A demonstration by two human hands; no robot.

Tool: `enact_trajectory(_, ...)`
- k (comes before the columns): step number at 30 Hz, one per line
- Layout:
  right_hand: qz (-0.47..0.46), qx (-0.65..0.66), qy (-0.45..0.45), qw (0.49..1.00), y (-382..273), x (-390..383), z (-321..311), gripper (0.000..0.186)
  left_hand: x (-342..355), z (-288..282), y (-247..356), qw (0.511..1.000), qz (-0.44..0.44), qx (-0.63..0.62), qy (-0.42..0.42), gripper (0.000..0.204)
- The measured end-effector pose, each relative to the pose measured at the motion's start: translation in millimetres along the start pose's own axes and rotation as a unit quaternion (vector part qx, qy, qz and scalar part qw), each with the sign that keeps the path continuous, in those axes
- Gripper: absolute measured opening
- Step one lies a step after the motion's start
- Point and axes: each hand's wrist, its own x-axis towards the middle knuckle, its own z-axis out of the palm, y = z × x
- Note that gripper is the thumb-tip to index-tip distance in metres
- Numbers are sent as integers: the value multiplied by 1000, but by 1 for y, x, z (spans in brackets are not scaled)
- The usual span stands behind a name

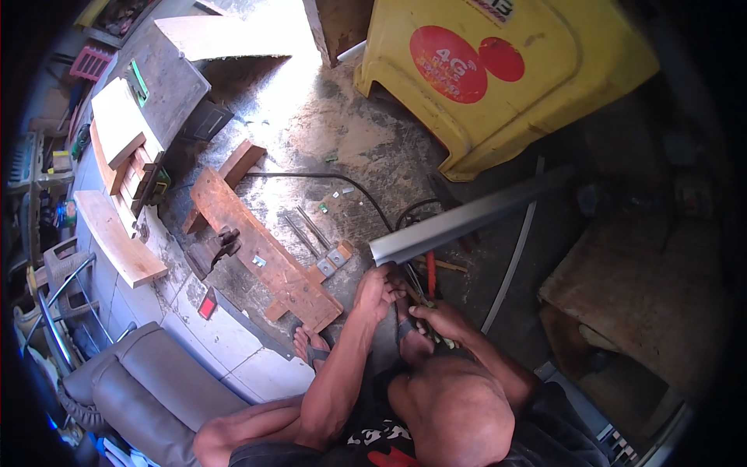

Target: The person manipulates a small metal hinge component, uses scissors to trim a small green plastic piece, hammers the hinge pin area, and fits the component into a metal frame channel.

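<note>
- Left hand [380, 292]: fingers curled, right at the near end of a grey metal bar [463, 223]; can't tell if they're pinching it.
- Bar: slants up and rightward from my left hand, far end blurred in shadow.
- Right hand [442, 319]: just beside the left, closed on a thin brownish thing [421, 299], partly hidden.
- Red handle [431, 272]: just past my hands, below the bar.
- Low wooden bench [249, 241]: on the floor, left of my hands, small metal blocks [332, 262] near its right edge.
- Black cable [319, 177]: loops across the floor beyond.
- Yellow plastic stool [513, 70]: tipped, upper right.
- Grey cushioned seat [167, 381]: lower left.
</note>
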Motion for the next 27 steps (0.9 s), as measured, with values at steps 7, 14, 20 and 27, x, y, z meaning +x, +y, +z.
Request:
enact_trajectory(7,28,10,-9,1000,-1,25,12,22,-2,0,-11,996,63,61,-15,16)
enact_trajectory(14,56,6,-6,998,1,39,12,23,3,3,-17,989,117,87,27,20)
enact_trajectory(20,19,-30,16,999,11,39,10,39,-4,6,-19,984,147,96,-4,21)
enact_trajectory(27,-8,-80,58,995,-8,21,13,24,-16,15,-6,967,210,137,35,19)
